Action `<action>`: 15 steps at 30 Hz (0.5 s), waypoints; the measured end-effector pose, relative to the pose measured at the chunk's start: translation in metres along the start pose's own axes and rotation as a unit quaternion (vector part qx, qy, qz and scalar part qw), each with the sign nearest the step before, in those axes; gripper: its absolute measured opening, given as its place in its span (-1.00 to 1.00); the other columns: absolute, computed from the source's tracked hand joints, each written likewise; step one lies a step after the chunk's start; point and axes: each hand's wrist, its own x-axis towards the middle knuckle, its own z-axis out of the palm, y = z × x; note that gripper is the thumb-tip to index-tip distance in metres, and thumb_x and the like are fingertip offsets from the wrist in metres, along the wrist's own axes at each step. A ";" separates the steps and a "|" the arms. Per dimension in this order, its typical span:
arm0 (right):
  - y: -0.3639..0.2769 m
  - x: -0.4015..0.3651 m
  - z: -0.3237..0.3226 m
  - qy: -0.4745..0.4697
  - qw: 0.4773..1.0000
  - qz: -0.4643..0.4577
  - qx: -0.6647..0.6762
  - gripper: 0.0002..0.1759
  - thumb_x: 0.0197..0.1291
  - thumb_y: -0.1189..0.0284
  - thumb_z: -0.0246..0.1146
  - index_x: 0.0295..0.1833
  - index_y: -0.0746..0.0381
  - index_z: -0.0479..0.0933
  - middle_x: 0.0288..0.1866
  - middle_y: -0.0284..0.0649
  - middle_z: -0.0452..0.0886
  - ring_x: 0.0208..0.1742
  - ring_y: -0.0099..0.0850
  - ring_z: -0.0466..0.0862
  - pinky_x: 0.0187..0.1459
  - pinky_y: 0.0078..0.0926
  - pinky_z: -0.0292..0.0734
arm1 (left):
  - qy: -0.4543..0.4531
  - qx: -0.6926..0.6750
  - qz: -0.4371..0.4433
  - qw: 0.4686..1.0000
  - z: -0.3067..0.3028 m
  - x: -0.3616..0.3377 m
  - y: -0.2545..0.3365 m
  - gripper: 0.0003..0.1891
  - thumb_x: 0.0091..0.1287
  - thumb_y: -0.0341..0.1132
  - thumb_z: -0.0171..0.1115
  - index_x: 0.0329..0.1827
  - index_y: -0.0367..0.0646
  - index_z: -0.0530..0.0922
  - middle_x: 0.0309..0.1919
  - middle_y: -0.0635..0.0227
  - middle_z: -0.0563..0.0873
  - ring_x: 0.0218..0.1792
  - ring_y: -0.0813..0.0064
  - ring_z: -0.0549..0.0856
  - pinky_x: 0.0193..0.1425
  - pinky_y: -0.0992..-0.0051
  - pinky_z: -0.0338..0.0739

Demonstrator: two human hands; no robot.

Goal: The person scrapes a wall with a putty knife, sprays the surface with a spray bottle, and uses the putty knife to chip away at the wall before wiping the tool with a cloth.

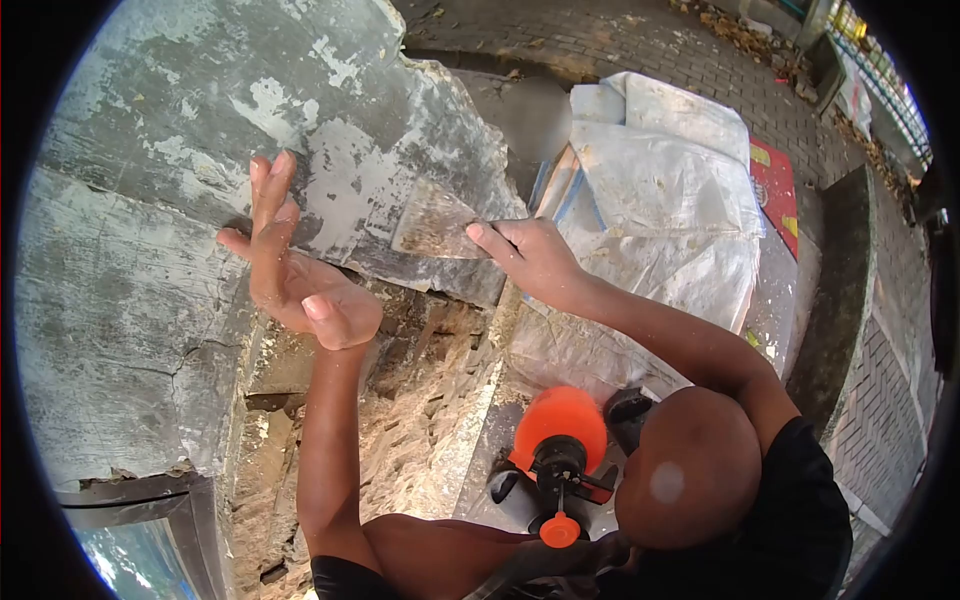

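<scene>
My right hand grips a scraper with a wide, dirt-flecked blade. Its blade lies over the peeling grey wall, close to the broken lower edge of the plaster. To the left, my left hand is open and holds nothing. Its fingers stretch upward and the thumb stands apart, in front of the wall. Between the two hands and below them, rough brown masonry is exposed where the surface has broken away.
An orange spray bottle with a black pump top stands near my feet, beside my bent knee. A crumpled whitish tarp covers the ground on the right, with a red panel beyond it. Paving bricks lie behind.
</scene>
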 end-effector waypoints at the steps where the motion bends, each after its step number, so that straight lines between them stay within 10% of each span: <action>1: -0.006 0.002 0.002 -0.002 1.000 -0.004 0.015 -0.21 0.51 -0.13 0.04 -0.56 0.34 0.51 -0.74 -0.07 0.37 -0.67 -0.17 0.45 -0.46 -0.12 0.37 | 0.016 -0.012 -0.004 1.000 0.002 -0.002 -0.001 -0.39 0.45 0.25 -0.10 0.08 -0.15 0.56 0.22 -0.13 0.67 0.48 -0.09 0.44 0.63 -0.07 -0.57; 8: 0.023 -0.039 -0.007 -0.146 0.987 0.067 0.003 -0.29 0.53 -0.07 0.04 -0.43 0.36 0.60 -0.63 -0.02 0.50 -0.58 -0.21 0.56 -0.39 -0.14 0.45 | -0.141 0.123 0.008 0.982 -0.010 -0.003 0.028 -0.54 0.56 0.00 -0.13 0.13 -0.07 0.66 0.37 0.16 0.61 0.57 0.05 0.32 0.68 0.02 -0.49; 12: 0.023 -0.081 -0.020 -0.291 0.955 0.059 0.009 -0.37 0.50 -0.01 0.11 -0.31 0.37 0.65 -0.50 0.07 0.61 -0.44 -0.07 0.66 -0.28 -0.12 0.53 | -0.504 0.025 0.059 0.861 -0.008 -0.050 0.051 -0.48 0.34 -0.05 0.33 0.38 0.15 0.57 0.42 0.27 0.57 0.55 0.29 0.39 0.71 0.06 -0.09; 15: 0.002 -0.090 -0.034 -0.342 0.938 0.042 -0.022 -0.42 0.47 0.01 0.16 -0.28 0.38 0.65 -0.45 0.12 0.64 -0.36 0.04 0.68 -0.23 -0.10 0.56 | -0.598 -0.010 -0.071 0.798 0.004 -0.069 0.080 -0.39 0.34 -0.10 0.34 0.46 0.03 0.46 0.26 0.18 0.68 0.45 0.25 0.50 0.62 0.04 0.16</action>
